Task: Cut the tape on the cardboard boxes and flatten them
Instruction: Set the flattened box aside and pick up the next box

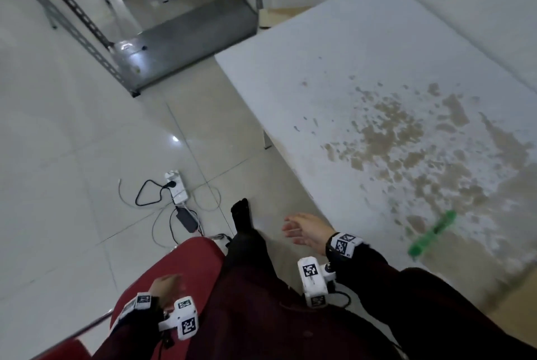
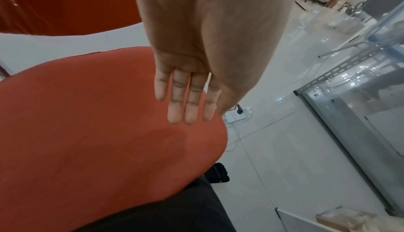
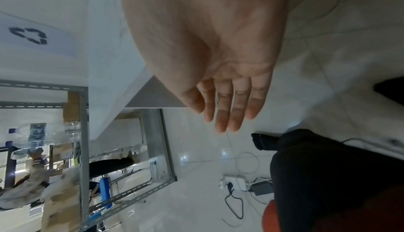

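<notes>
Both hands empty. Right hand (image 1: 305,230) hangs with fingers straight and spread loosely, gripping nothing; left hand (image 2: 192,73) also flat, fingers straight and together, just above the red chair seat (image 2: 87,132). Green cutter (image 1: 433,233) (probably a utility knife, blurred, can't confirm blade state) lies on the white table (image 1: 363,54), off to the outer side of the right hand, well apart from it. No assembled cardboard box on the table within reach; the only cardboard I can make out is a brown piece (image 2: 343,218) past the left fingertips at the frame corner, and stock on the metal shelving (image 3: 83,132) far beyond the right fingertips. Judgement: step in hand is fetching a box, cutting not started. Corrugated should be light and stiff, crushes if pinched mid-panel, so take it by opposite edges or under the flaps with both palms. Tape seam is the weak line: hold the box down beside it, cutter hand draws away from the holding fingers
</notes>
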Tool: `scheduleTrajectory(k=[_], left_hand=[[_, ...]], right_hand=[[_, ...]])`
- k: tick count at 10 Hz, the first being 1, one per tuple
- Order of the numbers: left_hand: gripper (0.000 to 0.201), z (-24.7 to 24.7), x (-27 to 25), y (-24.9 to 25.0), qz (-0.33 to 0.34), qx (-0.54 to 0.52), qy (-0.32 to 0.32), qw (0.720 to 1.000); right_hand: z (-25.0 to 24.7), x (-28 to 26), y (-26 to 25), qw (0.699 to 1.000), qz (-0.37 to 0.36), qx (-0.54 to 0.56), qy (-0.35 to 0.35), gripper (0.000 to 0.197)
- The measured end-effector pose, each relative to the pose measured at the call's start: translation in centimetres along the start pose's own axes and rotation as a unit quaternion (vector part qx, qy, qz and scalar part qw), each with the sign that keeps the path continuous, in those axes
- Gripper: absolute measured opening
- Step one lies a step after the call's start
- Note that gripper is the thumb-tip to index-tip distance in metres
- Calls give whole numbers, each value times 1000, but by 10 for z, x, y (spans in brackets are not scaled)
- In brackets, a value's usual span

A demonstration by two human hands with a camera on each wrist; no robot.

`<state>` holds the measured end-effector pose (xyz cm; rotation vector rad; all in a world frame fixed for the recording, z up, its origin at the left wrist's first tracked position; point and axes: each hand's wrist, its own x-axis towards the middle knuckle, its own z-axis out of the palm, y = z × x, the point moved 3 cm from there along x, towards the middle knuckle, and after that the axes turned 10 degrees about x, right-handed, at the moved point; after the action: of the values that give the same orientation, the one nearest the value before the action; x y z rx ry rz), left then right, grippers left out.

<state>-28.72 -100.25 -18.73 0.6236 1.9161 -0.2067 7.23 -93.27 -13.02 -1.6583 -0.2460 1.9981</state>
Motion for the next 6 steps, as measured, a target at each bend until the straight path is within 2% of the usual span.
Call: scheduleTrajectory(k=[1,2,3,4,5,6], left_hand=[[32,-36,45,0,-37,-76,-6,996],[28,-76,69,32,-62,-76,-37,995],[16,-124,67,86,-68,-69,-37,995],[15,-184,93,160,-13,-68,-13,998],[14,-223,117,229,45,-50,-2,998],[11,-252,133,300,109,-37,-4,993]], right_hand=[[45,42,-26,1000,4,-17,14,17],[83,76,-46,998,50,-8,43,19],[91,97,-60,987,92,0,129,28],[95,121,-79,977,94,52,184,37],[112,134,-103,970,83,38,226,31],[150,158,-135,974,76,99,191,26]])
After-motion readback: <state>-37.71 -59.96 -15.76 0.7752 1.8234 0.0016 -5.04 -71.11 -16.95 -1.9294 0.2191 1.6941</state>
